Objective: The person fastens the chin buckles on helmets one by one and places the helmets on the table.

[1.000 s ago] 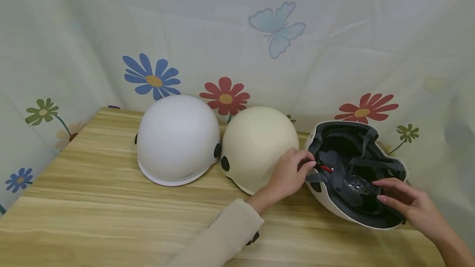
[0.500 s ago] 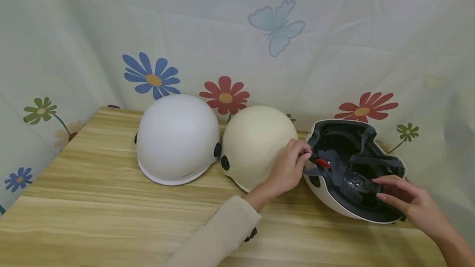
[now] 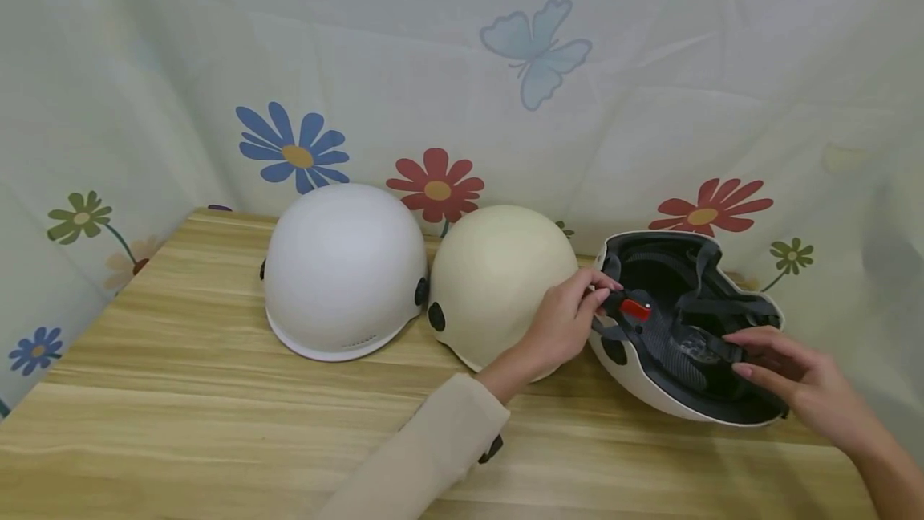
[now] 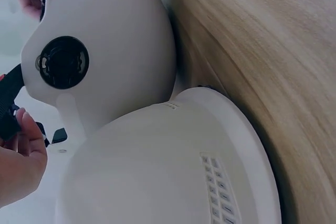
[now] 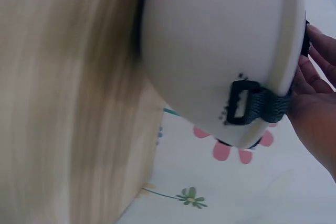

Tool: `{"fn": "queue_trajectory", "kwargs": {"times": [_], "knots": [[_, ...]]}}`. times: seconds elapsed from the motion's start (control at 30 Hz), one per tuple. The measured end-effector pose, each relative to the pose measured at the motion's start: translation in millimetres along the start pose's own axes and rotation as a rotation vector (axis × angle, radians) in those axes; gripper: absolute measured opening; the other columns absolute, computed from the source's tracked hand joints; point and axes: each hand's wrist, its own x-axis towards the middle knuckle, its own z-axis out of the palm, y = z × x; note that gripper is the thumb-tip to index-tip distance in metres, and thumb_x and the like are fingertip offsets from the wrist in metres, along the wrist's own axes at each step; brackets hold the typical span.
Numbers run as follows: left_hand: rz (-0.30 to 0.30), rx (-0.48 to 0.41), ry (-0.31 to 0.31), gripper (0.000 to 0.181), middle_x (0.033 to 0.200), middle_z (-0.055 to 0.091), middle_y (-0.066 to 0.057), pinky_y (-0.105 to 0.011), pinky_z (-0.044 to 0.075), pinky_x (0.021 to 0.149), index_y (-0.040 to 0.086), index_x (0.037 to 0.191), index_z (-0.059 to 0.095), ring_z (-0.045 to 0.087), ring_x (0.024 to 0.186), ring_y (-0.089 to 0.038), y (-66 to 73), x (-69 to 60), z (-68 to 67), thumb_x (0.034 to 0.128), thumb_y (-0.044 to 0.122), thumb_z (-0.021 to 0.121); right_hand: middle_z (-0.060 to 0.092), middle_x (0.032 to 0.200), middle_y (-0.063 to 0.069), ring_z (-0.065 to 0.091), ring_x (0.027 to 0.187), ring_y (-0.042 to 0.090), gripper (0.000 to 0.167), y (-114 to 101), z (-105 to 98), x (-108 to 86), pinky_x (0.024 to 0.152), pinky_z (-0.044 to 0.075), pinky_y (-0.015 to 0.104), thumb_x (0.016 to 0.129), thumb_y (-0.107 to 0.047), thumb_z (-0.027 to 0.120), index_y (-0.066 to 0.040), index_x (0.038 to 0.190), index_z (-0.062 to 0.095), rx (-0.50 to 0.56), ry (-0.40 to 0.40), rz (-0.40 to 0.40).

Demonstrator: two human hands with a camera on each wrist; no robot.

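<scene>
An upturned cream helmet [image 3: 653, 383] lies at the right of the table, its black padded inside facing up. My left hand [image 3: 559, 319] pinches a black chin-strap buckle with a red tab [image 3: 635, 309] at the helmet's left rim. Over the helmet's right side, my right hand [image 3: 808, 375] pinches the end of a black strap [image 3: 725, 350] between thumb and fingers. In the left wrist view, my left fingers grip dark webbing beside the helmet's round black side disc [image 4: 64, 62]. The right wrist view has the helmet's rim clip [image 5: 252, 103] near my right hand.
A second cream helmet [image 3: 498, 287] stands dome up just left of the upturned one, under my left forearm's reach. Left of that stands a white helmet [image 3: 346, 271]. All rest on a wooden table [image 3: 216, 424] before a flowered curtain [image 3: 404, 46].
The upturned helmet has shifted slightly up and left. My left hand has moved a little left, then back right, and the buckle's red tab now shows more. The right hand keeps its hold.
</scene>
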Motion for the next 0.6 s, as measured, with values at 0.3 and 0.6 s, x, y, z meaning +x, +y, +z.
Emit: {"fn": "queue_trajectory", "kwargs": {"times": [0.3, 0.6], "knots": [[-0.030, -0.004, -0.005, 0.013, 0.091, 0.059, -0.007, -0.012, 0.045, 0.067, 0.005, 0.106, 0.051, 0.056, 0.073, -0.008, 7.7, 4.1, -1.0, 0.0953, 0.008, 0.046, 0.054, 0.102, -0.007, 0.056, 0.081, 0.000, 0.034, -25, -11, 19.4, 0.068, 0.046, 0.009, 0.080, 0.016, 0.058, 0.004, 0.111, 0.058, -0.019, 0.087, -0.072], [0.008, -0.049, 0.020, 0.020, 0.098, 0.059, -0.007, -0.012, 0.046, 0.063, 0.006, 0.105, 0.059, 0.058, 0.068, -0.008, 13.4, 5.8, -0.5, 0.0940, -0.002, 0.044, 0.053, 0.104, -0.006, 0.055, 0.083, -0.002, 0.043, -55, -2, 37.0, 0.071, 0.045, 0.007, 0.070, 0.021, 0.064, 0.002, 0.109, 0.060, -0.090, 0.084, -0.177]]}}
